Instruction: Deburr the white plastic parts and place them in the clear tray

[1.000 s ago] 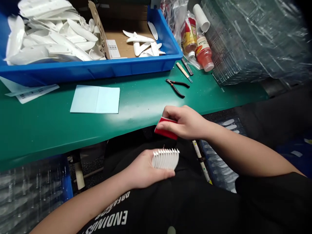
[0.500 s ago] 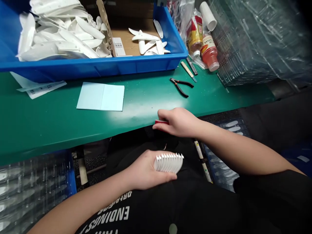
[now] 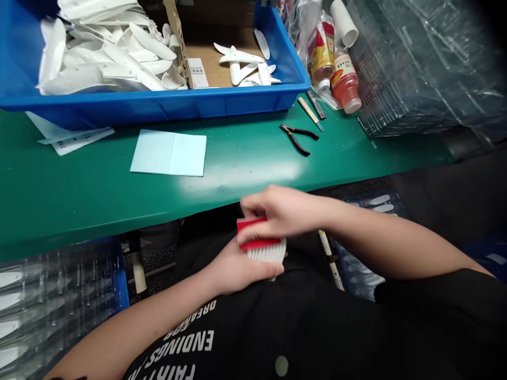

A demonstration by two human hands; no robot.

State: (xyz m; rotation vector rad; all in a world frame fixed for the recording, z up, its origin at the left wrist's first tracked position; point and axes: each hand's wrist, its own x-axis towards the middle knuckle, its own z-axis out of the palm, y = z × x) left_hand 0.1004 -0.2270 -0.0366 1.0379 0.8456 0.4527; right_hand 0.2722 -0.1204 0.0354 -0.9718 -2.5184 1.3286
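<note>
1. Work state: stack of white plastic pieces [image 3: 265, 255] sits in L hand [image 3: 233, 266], edges up, w/ red sanding block [image 3: 253, 226] in R hand [image 3: 277, 211] pressed on top edge. Cannot tell how many pieces are finished.
2. Still to go, as far as seen: blue plastic tray [image 3: 158, 105], upper left, holds big heap of white plastic pieces [image 3: 111, 58], plus a few loose white pieces [image 3: 241, 59] on cardboard at its right end.
3. Fingers: R fingers [image 3: 253, 203] closed, gripping block from above. L fingers [image 3: 269, 269] curled under stack, holding it firmly. Stack's far edge hidden by block.
4. Vs. 0.5 s ago: block was at bench edge, mostly under R hand, well apart from stack. Now it's down on stack, touching, and covers most of it.
5. Nearby: green bench [image 3: 99, 179] runs across mid-frame w/ light blue card [image 3: 168, 153] left of center. Red-handled pliers [image 3: 297, 138] lie right of it, near tray's corner. Red-capped bottle [image 3: 345, 84] is upper right, beside clear plastic trays [image 3: 420, 68].
</note>
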